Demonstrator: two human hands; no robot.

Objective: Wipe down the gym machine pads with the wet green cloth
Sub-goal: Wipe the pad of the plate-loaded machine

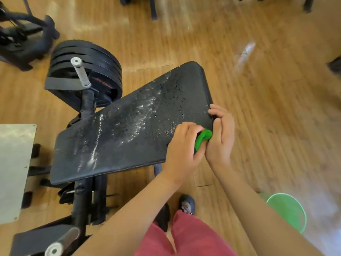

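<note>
A long black machine pad slants across the middle of the view, its surface streaked with wet patches and droplets. At its near right corner my left hand grips a bunched wet green cloth against the pad's edge. My right hand lies next to it, fingers curled over the pad's right edge and its palm touching the cloth. Most of the cloth is hidden between the two hands.
Stacked black weight plates on a metal peg sit left of the pad. A grey metal plate is at the far left. A green bucket stands on the wooden floor at lower right. My shoe is below the pad.
</note>
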